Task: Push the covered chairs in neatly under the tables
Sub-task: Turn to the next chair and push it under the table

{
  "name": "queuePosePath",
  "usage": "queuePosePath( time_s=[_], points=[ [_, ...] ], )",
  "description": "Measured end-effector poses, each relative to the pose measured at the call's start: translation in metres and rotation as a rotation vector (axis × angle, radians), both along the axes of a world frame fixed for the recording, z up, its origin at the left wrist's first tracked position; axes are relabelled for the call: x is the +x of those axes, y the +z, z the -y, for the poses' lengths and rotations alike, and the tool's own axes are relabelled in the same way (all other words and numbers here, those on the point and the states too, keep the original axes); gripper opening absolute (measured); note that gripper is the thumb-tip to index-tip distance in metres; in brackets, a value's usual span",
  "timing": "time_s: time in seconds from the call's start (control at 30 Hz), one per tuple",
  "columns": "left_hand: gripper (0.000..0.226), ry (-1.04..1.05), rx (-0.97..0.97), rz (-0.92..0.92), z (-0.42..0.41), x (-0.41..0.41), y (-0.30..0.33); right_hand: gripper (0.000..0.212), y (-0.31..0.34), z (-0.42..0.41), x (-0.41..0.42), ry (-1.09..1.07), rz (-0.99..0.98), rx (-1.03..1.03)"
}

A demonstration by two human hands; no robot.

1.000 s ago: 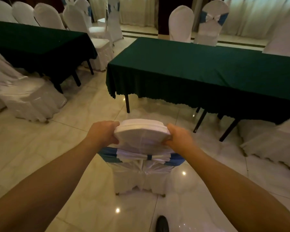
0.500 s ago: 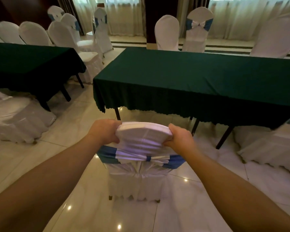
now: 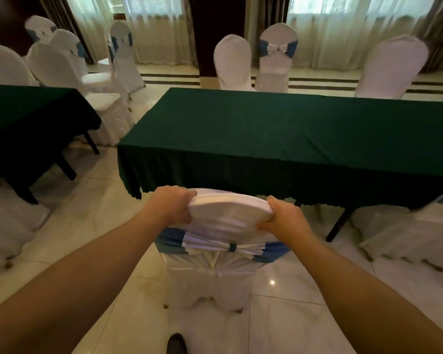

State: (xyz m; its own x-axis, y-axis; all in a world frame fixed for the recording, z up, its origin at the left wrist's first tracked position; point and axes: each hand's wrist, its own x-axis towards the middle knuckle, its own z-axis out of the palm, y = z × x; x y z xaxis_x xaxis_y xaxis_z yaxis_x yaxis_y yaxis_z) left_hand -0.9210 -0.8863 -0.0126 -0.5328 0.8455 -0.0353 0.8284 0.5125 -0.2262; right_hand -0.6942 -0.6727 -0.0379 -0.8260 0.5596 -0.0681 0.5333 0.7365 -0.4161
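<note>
The fingers of the left hand and those of the right hand curl tight over the two top corners of the covered chair, both arms stretched forward. Just beyond the fingers hangs the green-draped counter edge, touching the chair's top. A dark counter leg slants right of them; another white chair stands farther right.

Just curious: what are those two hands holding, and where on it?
Both grip the white fabric-covered chair by its backrest top: left hand and right hand on opposite top corners.
</note>
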Motion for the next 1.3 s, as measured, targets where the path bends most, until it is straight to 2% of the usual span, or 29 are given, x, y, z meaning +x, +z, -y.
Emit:
queuePosePath(
  time_s=[0.27,0.47,0.67,0.93,1.07,1.3],
  points=[
    [0.041,-0.227,-0.001,0.019,-0.054,-0.119,0.009,0.047,0.001,-0.018,-0.090,-0.182,0.067,0.044],
    [0.043,-0.342,0.017,0.036,-0.094,-0.177,0.016,0.052,-0.005,-0.043,-0.138,-0.269,0.065,0.064],
    [0.040,-0.327,-0.023,0.100,-0.136,-0.222,0.011,0.052,-0.010,-0.081,-0.180,-0.271,0.060,0.112],
    [0.040,-0.283,-0.014,0.092,-0.188,-0.268,0.000,0.050,-0.011,-0.159,-0.243,-0.190,0.112,0.133],
    [0.031,-0.255,0.015,0.119,-0.200,-0.287,-0.003,0.049,-0.008,-0.178,-0.269,-0.150,0.129,0.166],
    [0.036,-0.172,0.017,0.214,-0.199,-0.329,-0.016,0.050,-0.001,-0.183,-0.316,-0.083,0.145,0.186]
  ],
)
